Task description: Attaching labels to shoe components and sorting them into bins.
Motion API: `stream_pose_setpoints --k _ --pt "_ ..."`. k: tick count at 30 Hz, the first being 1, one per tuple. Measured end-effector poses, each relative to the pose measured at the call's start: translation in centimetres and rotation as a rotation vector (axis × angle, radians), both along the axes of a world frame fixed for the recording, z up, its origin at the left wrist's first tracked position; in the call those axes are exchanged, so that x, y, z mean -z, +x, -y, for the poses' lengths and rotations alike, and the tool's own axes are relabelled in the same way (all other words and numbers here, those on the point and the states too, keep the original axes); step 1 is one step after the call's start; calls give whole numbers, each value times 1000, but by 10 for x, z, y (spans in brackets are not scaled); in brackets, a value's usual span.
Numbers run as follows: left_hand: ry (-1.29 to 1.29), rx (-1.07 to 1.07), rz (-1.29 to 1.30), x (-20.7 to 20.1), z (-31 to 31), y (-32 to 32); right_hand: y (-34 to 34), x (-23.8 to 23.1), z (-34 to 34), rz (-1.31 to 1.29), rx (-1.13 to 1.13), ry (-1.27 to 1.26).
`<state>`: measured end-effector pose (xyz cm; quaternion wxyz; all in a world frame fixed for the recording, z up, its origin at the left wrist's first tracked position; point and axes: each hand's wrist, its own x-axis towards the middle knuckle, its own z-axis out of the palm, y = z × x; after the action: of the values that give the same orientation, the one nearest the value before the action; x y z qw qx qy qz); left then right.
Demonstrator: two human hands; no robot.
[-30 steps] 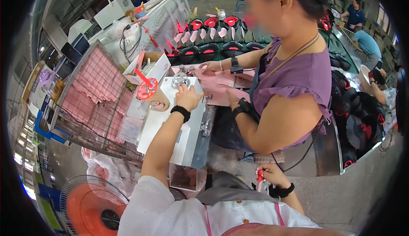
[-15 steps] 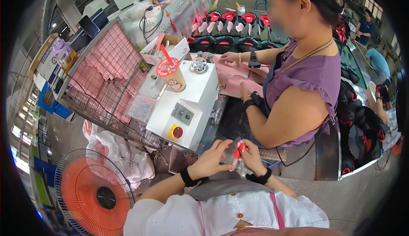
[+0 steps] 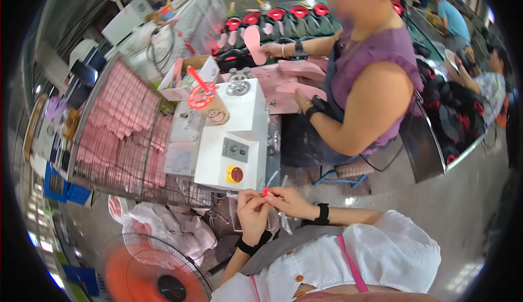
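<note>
My left hand (image 3: pixel 253 215) and my right hand (image 3: pixel 292 201) meet in front of my body, beside the near end of the white machine (image 3: pixel 215 168). Between their pinched fingertips is a small red piece (image 3: pixel 266 192), too small and covered to name. Strips of clear plastic (image 3: pixel 285 223) stick out above and below my right fingers. Both hands are closed, thumbs against fingertips, with black bands at the wrists.
A lidded drink cup (image 3: pixel 217 110) with a red straw stands on the machine. Left are a wire cage (image 3: pixel 117 122) of pink sheets and an orange fan (image 3: pixel 136 272). A co-worker (image 3: pixel 370 78) in purple holds a pink insole (image 3: pixel 254 44); rows of shoes (image 3: pixel 277 16) lie beyond.
My hands have moved left and closed together on the red piece; my left fingers were spread before. The view has turned. The co-worker now holds up an insole.
</note>
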<state>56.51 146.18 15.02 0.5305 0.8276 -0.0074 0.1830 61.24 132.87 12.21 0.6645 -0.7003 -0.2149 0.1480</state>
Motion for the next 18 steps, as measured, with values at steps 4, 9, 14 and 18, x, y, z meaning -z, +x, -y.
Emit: stream_pose_setpoints --k 4,9,14,18 --pt "358 156 128 16 -3 7 3 15 19 -124 -79 12" --pt "38 251 -186 36 17 -5 4 35 52 -173 -272 36" --pt "-183 359 -313 28 41 3 5 54 71 -221 -82 77" --pt "-74 481 -332 6 28 12 10 64 91 -297 -8 0"
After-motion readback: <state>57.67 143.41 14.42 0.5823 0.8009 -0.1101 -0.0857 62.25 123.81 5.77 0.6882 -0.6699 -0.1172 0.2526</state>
